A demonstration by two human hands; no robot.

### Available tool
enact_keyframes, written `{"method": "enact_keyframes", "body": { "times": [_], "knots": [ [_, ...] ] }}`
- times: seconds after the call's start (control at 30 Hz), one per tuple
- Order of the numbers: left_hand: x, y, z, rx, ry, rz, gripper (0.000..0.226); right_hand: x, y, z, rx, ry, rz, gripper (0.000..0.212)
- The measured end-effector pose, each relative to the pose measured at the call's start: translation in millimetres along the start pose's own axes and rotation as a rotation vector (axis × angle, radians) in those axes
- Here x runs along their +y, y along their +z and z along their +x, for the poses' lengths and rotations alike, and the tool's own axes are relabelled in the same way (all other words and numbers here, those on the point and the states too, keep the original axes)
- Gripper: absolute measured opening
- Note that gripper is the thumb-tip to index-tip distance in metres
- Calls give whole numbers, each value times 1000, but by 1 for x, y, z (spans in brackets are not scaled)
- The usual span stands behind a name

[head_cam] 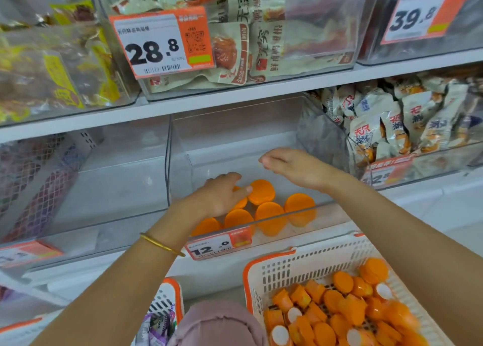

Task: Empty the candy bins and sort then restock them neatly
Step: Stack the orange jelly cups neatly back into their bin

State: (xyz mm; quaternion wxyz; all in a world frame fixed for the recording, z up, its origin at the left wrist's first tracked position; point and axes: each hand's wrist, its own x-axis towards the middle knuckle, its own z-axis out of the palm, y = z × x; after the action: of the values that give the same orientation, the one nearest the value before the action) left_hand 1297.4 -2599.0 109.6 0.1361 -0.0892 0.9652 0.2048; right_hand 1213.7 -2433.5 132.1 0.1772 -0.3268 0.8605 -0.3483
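The fingers of the left hand [222,194] are curled over an orange cup [242,204]. The right hand [292,165] is held above with its fingers bunched; whether anything is pinched cannot be told. Smooth round plastic cups [269,211] are stood upright, flat tops up, in the clear bin [180,162]. More are heaped every way in the slotted white basket [287,267].

The white upper shelf [261,90] carries clear bins [326,18] of snack packets, and on the lower shelf [224,272] three more stand side by side, the middle bin [180,175] holding orange cups [269,211].
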Motion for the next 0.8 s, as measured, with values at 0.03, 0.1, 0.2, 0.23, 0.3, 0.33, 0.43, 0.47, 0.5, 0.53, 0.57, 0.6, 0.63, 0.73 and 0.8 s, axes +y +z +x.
{"method": "enact_keyframes", "body": {
  "times": [0.03, 0.1, 0.2, 0.23, 0.3, 0.33, 0.43, 0.47, 0.5, 0.53, 0.57, 0.6, 0.63, 0.73, 0.8],
  "knots": [
    [10, 2, -9, 94, 53, -41, 55, -2, -7, -19, 53, -27, 64, 37],
    [34, 9, -31, 314, 209, -153, 44, 2, -20, -65, 129, -47, 232, 32],
    [76, 35, -59, 438, 531, -260, 29, 33, -29, -133, 230, -3, 500, 29],
    [88, 49, -62, 382, 600, -254, 27, 53, -26, -149, 259, 61, 536, 28],
    [105, 90, -54, 142, 608, -212, 24, 103, -6, -168, 284, 281, 546, 25],
    [109, 113, -44, 5, 580, -155, 24, 132, 8, -170, 279, 408, 549, 21],
    [102, 190, -5, -325, 476, 90, 29, 223, 67, -163, 214, 668, 372, 16],
    [92, 217, 7, -392, 469, 76, 29, 249, 90, -161, 179, 695, 263, 24],
    [83, 240, 16, -426, 449, 26, 28, 270, 111, -160, 145, 712, 171, 34],
    [72, 264, 25, -450, 395, -9, 25, 288, 130, -160, 114, 725, 88, 41],
    [59, 288, 33, -453, 329, 6, 28, 305, 147, -160, 85, 728, 15, 46],
    [46, 313, 40, -438, 265, 71, 33, 320, 163, -158, 61, 720, -52, 50],
    [34, 336, 46, -441, 197, 169, 42, 334, 176, -154, 33, 714, -110, 53],
    [7, 386, 53, -504, 110, 391, 66, 360, 205, -135, -86, 636, -327, 59],
    [0, 402, 54, -506, 109, 419, 68, 368, 219, -124, -149, 574, -497, 64]
  ]
}}
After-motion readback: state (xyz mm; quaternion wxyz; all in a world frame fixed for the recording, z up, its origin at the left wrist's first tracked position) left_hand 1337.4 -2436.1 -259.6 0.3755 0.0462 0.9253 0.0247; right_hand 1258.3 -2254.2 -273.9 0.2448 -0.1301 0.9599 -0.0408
